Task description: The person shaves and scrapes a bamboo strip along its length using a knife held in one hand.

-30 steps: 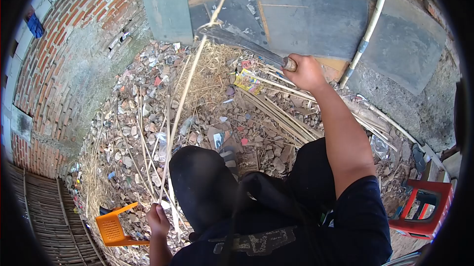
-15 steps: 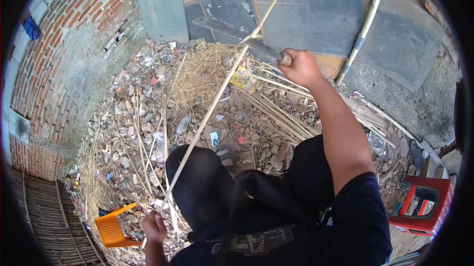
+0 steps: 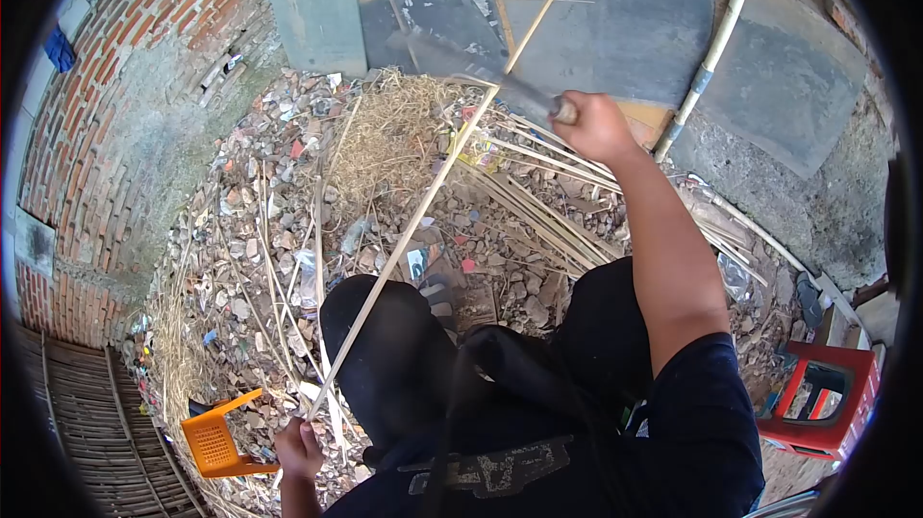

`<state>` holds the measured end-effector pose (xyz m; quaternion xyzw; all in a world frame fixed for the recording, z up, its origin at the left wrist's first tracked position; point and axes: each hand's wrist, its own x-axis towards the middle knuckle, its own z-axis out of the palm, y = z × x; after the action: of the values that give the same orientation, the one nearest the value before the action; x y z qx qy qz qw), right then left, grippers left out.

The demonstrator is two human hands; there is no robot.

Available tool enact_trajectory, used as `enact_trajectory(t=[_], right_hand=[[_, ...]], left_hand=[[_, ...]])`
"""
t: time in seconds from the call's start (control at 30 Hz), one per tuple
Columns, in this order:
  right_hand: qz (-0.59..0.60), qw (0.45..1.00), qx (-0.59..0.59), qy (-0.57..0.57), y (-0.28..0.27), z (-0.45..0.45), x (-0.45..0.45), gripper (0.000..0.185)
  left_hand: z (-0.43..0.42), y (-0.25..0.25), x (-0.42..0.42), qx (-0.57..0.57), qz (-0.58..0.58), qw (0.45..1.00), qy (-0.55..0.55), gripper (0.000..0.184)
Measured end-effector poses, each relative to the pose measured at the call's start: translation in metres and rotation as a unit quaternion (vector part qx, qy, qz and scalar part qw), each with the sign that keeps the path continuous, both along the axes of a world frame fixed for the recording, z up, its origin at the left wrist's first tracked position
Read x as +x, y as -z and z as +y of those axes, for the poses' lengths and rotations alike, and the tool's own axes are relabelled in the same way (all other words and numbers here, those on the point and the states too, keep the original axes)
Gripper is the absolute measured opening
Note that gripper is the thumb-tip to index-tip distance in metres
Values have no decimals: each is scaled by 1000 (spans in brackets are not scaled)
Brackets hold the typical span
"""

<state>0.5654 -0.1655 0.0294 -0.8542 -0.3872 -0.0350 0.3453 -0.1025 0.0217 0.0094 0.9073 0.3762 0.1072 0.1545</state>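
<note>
My right hand (image 3: 593,129) is closed round the short handle of a machete (image 3: 519,87), whose blade is smeared by motion and points up and left. The blade meets or crosses a long pale bamboo strip (image 3: 420,215) near its far part. At the lower left my left hand (image 3: 300,448) grips the near end of this strip, which slants over my left knee up to the right. Beneath the blade lies a heap of dry shavings (image 3: 389,133).
Bamboo strips (image 3: 543,220) lie on the rubble ground right of centre, others at left. An orange plastic chair (image 3: 213,443) is at lower left, a red stool (image 3: 803,431) at lower right. Grey panels (image 3: 615,37) and a pipe (image 3: 707,66) stand ahead; a brick wall (image 3: 96,162) is left.
The strip's far end has swung right and down from its upright slant, and its near end is still in my left hand. The machete has shifted along the strip, its blade now blurred.
</note>
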Motion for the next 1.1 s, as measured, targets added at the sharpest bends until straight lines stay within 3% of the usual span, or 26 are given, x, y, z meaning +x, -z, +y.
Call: enact_trajectory(t=[0.17,0.33,0.5,0.63,0.77,0.97,1.1], right_hand=[[-139,978,-116,-102,-27,11,-28,26],[83,990,32,105,8,11,8,34],[237,960,143,44,11,6,7,40],[359,897,248,-62,1,24,-18,40],[384,865,294,-135,-13,37,-47,41],[401,869,257,-136,-16,44,-66,35],[400,865,265,-148,-14,47,-67,25]], left_hand=[[3,1,15,3,-3,1000,10,41],[8,7,1,-1,0,1000,-19,40],[3,4,17,27,-8,1000,-1,38],[7,19,20,26,-28,999,1,35],[3,24,24,27,-28,999,-1,35],[2,28,35,-19,-59,998,10,38],[10,36,32,-131,-112,985,22,31]])
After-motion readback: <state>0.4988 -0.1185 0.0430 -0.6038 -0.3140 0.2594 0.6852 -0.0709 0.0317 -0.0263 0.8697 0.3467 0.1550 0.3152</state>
